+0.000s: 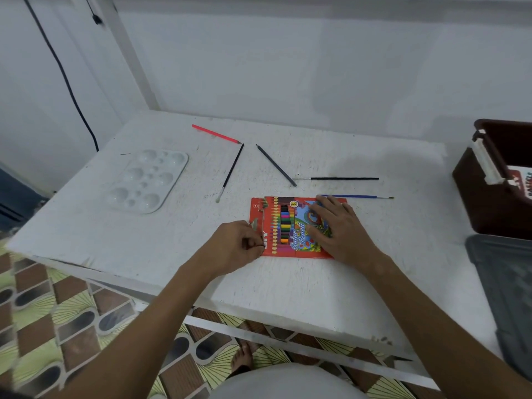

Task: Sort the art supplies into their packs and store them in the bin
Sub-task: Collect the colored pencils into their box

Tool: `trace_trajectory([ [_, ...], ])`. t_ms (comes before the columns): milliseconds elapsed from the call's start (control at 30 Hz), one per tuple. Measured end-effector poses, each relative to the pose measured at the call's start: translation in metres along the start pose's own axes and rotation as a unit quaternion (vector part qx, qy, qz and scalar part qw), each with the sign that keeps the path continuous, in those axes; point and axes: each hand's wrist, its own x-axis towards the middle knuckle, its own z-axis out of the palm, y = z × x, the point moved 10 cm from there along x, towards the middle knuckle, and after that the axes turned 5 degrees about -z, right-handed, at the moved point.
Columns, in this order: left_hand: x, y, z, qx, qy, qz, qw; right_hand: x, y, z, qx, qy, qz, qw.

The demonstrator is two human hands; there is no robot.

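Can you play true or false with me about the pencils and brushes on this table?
1. The right hand lies flat on the pencil box. True.
2. The pink pencil is inside the box. False: it lies loose on the table.
3. The paint palette is left of the box. True.
4. The brown bin is on the floor. False: it stands on the table's right side.
5. The left hand holds a brush. False: it pinches something small at the box's open end.

White table — palette, pencil box, pencils, brushes, brown bin
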Motion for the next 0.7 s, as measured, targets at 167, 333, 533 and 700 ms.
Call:
trace_trajectory([
  [167,0.006,0.0,0.001,-0.011,-0.012,0.004,1.0,0.0,0.001,0.0,0.015,-0.008,-0.007,1.0],
  [333,0.01,0.002,0.004,0.008,-0.01,0.018,1.0,-0.003,0.0,-0.003,0.02,-0.004,-0.004,1.0],
  [533,0.008,0.005,0.005,-0.001,0.009,0.046,0.999,-0.006,-0.001,-0.006,0.022,0.003,0.01,1.0],
  [700,0.005,-0.004,0.006,-0.042,0.039,0.027,0.998,-0.008,-0.001,-0.01,0.018,0.022,0.016,0.999],
])
